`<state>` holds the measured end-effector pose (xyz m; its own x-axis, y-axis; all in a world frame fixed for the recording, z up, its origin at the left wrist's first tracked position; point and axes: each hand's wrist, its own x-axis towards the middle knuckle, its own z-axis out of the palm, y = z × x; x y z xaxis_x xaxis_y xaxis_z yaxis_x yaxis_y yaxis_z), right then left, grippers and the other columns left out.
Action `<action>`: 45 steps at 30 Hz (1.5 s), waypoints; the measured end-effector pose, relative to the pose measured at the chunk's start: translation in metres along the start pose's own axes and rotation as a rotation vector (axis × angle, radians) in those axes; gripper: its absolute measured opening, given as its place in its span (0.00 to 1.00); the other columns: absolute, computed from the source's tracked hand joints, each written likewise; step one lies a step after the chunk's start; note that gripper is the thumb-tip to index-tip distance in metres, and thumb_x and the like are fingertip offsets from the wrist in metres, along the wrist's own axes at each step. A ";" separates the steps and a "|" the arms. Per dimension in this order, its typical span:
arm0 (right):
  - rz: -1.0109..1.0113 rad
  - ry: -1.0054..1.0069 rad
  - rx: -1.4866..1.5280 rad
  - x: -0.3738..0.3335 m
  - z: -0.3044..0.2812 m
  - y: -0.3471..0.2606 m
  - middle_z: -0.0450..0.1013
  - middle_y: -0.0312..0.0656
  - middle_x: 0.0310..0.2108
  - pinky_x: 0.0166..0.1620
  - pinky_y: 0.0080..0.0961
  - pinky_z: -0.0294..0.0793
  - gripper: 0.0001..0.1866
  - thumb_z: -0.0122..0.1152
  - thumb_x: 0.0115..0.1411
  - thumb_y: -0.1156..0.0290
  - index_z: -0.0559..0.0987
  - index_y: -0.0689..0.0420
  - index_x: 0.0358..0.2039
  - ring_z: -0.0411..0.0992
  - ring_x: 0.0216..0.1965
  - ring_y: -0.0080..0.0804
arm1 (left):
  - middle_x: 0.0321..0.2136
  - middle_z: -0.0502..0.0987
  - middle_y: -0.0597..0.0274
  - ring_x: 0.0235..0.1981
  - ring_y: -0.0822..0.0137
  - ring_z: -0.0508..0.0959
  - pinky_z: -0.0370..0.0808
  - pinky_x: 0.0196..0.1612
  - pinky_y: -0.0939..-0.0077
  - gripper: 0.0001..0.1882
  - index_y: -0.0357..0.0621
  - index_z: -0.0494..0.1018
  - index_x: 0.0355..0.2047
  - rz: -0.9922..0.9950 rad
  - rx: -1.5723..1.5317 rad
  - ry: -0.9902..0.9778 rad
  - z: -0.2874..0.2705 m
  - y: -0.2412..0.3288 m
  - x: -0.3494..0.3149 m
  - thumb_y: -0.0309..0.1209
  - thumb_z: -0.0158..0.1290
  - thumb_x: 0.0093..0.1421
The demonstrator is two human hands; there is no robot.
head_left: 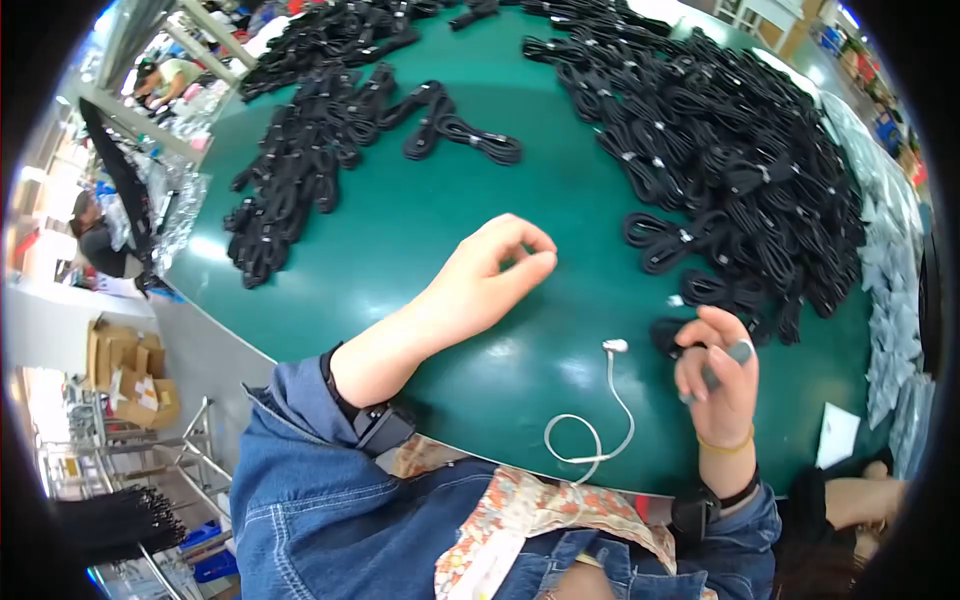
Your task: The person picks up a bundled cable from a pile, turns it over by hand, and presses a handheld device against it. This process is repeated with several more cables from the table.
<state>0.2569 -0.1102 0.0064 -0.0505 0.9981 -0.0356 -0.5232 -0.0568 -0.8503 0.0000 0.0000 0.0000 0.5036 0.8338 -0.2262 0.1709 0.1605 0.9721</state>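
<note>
Over the middle of the green table, my left hand (492, 268) is closed, its curled fingertips brought close to the thumb. Nothing shows between them. My right hand (728, 395) is raised at the right, with its fingers wrapped round a dark grey rod-shaped thing (738, 353) that I cannot name more exactly. Between the hands lies a thin white cable (628, 405), loosely looped, with a white plug-like end (616, 346). Its other end runs toward the table's near edge at my apron. A black coiled cable (668, 336) lies just beyond my right hand.
A big heap of bundled black cables (740, 160) covers the table's right side; more bundles (300, 160) lie at the left. Clear plastic bags (893, 310) line the right edge, near a white card (838, 435). Another person's arm (862, 500) shows at the lower right. Cardboard boxes (135, 375) stand at left.
</note>
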 end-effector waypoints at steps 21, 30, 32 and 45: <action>-0.019 0.017 -0.100 0.010 0.003 0.005 0.67 0.45 0.22 0.16 0.13 0.58 0.16 0.48 0.50 0.69 0.65 0.64 0.37 0.53 0.10 0.16 | 0.53 0.52 0.56 0.54 0.48 0.50 0.40 0.48 0.34 0.22 0.67 0.63 0.45 -0.168 1.108 0.768 -0.335 -0.054 0.113 0.52 0.41 0.48; -0.060 -0.022 -0.232 0.003 0.008 0.008 0.68 0.46 0.20 0.18 0.11 0.58 0.14 0.49 0.49 0.73 0.67 0.65 0.36 0.55 0.12 0.15 | 0.48 0.59 0.59 0.52 0.55 0.56 0.42 0.48 0.35 0.14 0.57 0.72 0.30 0.036 0.982 0.287 -0.226 -0.028 0.061 0.46 0.48 0.46; -0.060 -0.011 -0.226 0.002 0.012 0.004 0.68 0.45 0.20 0.18 0.11 0.58 0.13 0.49 0.49 0.74 0.67 0.65 0.35 0.55 0.12 0.15 | 0.47 0.60 0.59 0.52 0.56 0.56 0.42 0.48 0.35 0.12 0.56 0.72 0.28 -0.022 1.043 0.259 -0.201 -0.018 0.049 0.45 0.49 0.45; -0.044 0.014 -0.423 0.011 0.022 0.000 0.66 0.42 0.19 0.18 0.11 0.56 0.10 0.44 0.50 0.76 0.67 0.65 0.33 0.52 0.11 0.14 | 0.33 0.68 0.63 0.36 0.67 0.69 0.62 0.43 0.63 0.09 0.44 0.69 0.28 0.379 1.060 0.438 -0.119 0.042 0.004 0.33 0.52 0.46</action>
<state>0.2378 -0.1001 0.0180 -0.0226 0.9997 0.0011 -0.1295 -0.0019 -0.9916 -0.0917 0.0731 0.0469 0.3777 0.8754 0.3016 0.7876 -0.4751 0.3923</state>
